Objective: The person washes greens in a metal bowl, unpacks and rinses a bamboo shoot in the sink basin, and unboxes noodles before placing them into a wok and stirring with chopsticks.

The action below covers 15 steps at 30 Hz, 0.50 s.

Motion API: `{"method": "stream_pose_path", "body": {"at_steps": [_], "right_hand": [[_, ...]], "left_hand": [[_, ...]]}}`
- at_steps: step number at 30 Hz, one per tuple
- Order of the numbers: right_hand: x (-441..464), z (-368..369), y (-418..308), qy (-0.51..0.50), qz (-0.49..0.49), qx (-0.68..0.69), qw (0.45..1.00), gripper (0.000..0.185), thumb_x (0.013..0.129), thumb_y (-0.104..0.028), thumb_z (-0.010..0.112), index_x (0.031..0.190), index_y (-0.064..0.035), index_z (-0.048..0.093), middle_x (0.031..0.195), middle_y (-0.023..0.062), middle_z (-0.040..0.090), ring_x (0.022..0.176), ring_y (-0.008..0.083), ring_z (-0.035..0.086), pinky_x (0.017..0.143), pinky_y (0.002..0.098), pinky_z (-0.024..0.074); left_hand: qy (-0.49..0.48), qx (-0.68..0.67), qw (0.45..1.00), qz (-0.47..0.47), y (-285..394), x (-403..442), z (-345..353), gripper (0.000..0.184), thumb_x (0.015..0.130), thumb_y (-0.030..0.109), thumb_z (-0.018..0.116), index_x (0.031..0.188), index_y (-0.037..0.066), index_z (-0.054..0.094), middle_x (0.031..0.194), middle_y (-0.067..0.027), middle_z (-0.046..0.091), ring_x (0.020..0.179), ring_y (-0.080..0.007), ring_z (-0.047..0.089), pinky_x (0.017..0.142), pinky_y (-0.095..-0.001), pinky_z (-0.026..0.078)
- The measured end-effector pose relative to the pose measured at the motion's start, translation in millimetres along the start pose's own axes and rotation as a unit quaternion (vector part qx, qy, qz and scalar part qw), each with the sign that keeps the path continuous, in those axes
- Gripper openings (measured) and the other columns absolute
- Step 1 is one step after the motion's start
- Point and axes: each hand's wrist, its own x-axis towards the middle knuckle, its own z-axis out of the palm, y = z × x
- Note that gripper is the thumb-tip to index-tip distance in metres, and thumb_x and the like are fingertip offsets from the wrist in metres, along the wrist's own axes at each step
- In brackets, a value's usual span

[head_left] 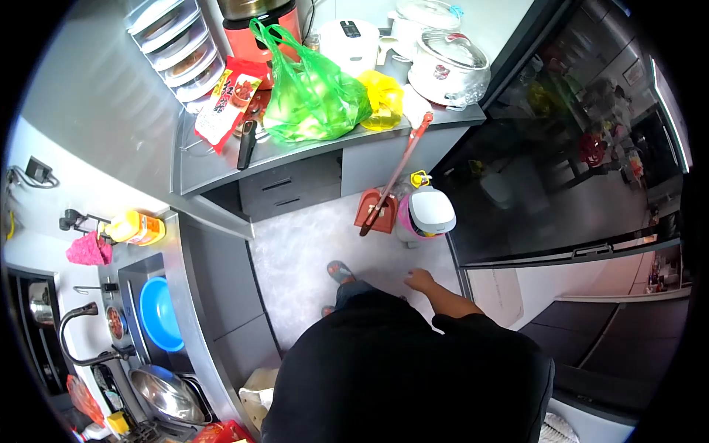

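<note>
My right hand [419,280] hangs beside my body above the floor. Its fingers look loosely apart, and nothing shows in it. My left hand is out of view, hidden by my dark-clothed torso. Ahead of the right hand are a red dustpan [379,213] and a small pink-and-white bin [433,210] with a whitish lid. A long red-brown handle [402,159] leans from the dustpan up against the counter edge. Between the bin and the counter is a yellow-topped bottle [419,179].
The back counter [221,173] carries a green plastic bag [314,103], yellow bag [384,100], red food packet [227,103], white cooker [349,46] and lidded pot [449,68]. To the left, a sink holds a blue basin [160,314]. A glossy dark fridge [561,192] stands right.
</note>
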Motion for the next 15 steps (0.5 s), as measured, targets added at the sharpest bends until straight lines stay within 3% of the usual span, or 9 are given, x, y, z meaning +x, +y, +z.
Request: {"method": "stream_pose_path", "body": {"at_steps": [2, 4, 6, 7, 9, 10, 11, 13, 15], "right_hand": [[43, -16, -16, 0.063, 0.007, 0.029, 0.998, 0.047, 0.084, -0.039, 0.065, 0.116, -0.0052, 0.067, 0.108, 0.0186, 0.071, 0.1, 0.0367, 0.067, 0.084, 0.0439, 0.0533], [71, -87, -78, 0.13, 0.017, 0.157, 0.979, 0.034, 0.088, -0.027, 0.065, 0.114, -0.0049, 0.067, 0.106, 0.0169, 0.071, 0.097, 0.0334, 0.069, 0.083, 0.0393, 0.054], [92, -162, -145, 0.242, -0.112, 0.318, 0.91, 0.025, 0.093, -0.016, 0.064, 0.115, -0.004, 0.066, 0.103, 0.012, 0.072, 0.092, 0.0238, 0.07, 0.08, 0.033, 0.054], [112, -187, -169, 0.255, -0.141, 0.356, 0.888, 0.027, 0.093, -0.015, 0.066, 0.117, -0.0034, 0.065, 0.103, 0.0126, 0.073, 0.093, 0.0253, 0.071, 0.079, 0.0348, 0.0544], [144, -253, -225, 0.273, -0.207, 0.419, 0.841, 0.031, 0.091, -0.014, 0.068, 0.119, -0.0026, 0.064, 0.103, 0.0121, 0.073, 0.095, 0.0246, 0.071, 0.078, 0.0354, 0.0545], [150, -294, -256, 0.276, -0.241, 0.445, 0.817, 0.031, 0.09, -0.013, 0.07, 0.119, -0.0024, 0.064, 0.102, 0.0111, 0.073, 0.094, 0.0225, 0.071, 0.078, 0.0342, 0.0544], [162, -332, -279, 0.281, -0.253, 0.426, 0.822, 0.035, 0.089, -0.015, 0.072, 0.121, -0.0022, 0.063, 0.106, 0.012, 0.072, 0.097, 0.0234, 0.07, 0.082, 0.0348, 0.0539], [192, -397, -325, 0.329, -0.286, 0.384, 0.814, 0.043, 0.088, -0.017, 0.075, 0.125, -0.0017, 0.061, 0.116, 0.014, 0.069, 0.104, 0.0257, 0.067, 0.09, 0.0364, 0.0521], [226, -443, -367, 0.403, -0.317, 0.33, 0.793, 0.054, 0.084, -0.021, 0.079, 0.129, 0.0001, 0.057, 0.124, 0.0161, 0.065, 0.114, 0.0276, 0.062, 0.098, 0.0382, 0.0481]], "left_hand": [[-0.024, 0.021, 0.999, -0.005, -7, 5, 11, 0.028, 0.097, 0.027, 0.065, 0.083, 0.003, 0.067, 0.071, -0.0065, 0.06, 0.069, -0.0162, 0.057, 0.064, -0.0343, 0.048], [-0.056, 0.044, 0.997, 0.011, -16, 14, 24, 0.028, 0.097, 0.027, 0.065, 0.082, 0.003, 0.068, 0.07, -0.0063, 0.06, 0.069, -0.0158, 0.057, 0.064, -0.0341, 0.048], [-0.08, 0.053, 0.994, 0.059, 2, 22, 37, 0.029, 0.097, 0.027, 0.066, 0.082, 0.003, 0.068, 0.07, -0.0062, 0.06, 0.069, -0.0155, 0.057, 0.064, -0.0339, 0.048], [-0.078, 0.058, 0.992, 0.075, 23, 26, 40, 0.029, 0.097, 0.027, 0.066, 0.082, 0.003, 0.068, 0.07, -0.0061, 0.06, 0.069, -0.0153, 0.057, 0.064, -0.0338, 0.048], [-0.061, 0.094, 0.991, 0.08, 157, -1, 58, 0.036, 0.096, 0.036, 0.068, 0.099, 0.001, 0.075, 0.083, -0.0016, 0.068, 0.08, -0.011, 0.059, 0.073, -0.0296, 0.049], [-0.005, 0.116, 0.964, 0.238, 207, 0, 75, 0.034, 0.097, 0.034, 0.067, 0.088, 0.001, 0.069, 0.07, -0.0026, 0.061, 0.069, -0.0095, 0.053, 0.064, -0.0308, 0.047], [0.02, 0.14, 0.949, 0.282, 273, -2, 91, 0.033, 0.096, 0.034, 0.068, 0.092, 0.001, 0.07, 0.072, -0.0031, 0.064, 0.071, -0.0089, 0.055, 0.067, -0.0302, 0.049], [0.033, 0.123, 0.916, 0.38, 392, 11, 126, 0.033, 0.094, 0.033, 0.07, 0.102, 0.001, 0.069, 0.083, -0.0085, 0.07, 0.077, -0.014, 0.064, 0.074, -0.0311, 0.052], [0.028, 0.076, 0.879, 0.471, 510, 18, 166, 0.049, 0.09, 0.033, 0.074, 0.125, 0.001, 0.062, 0.111, -0.0163, 0.07, 0.105, -0.0232, 0.067, 0.092, -0.0352, 0.05]]}}
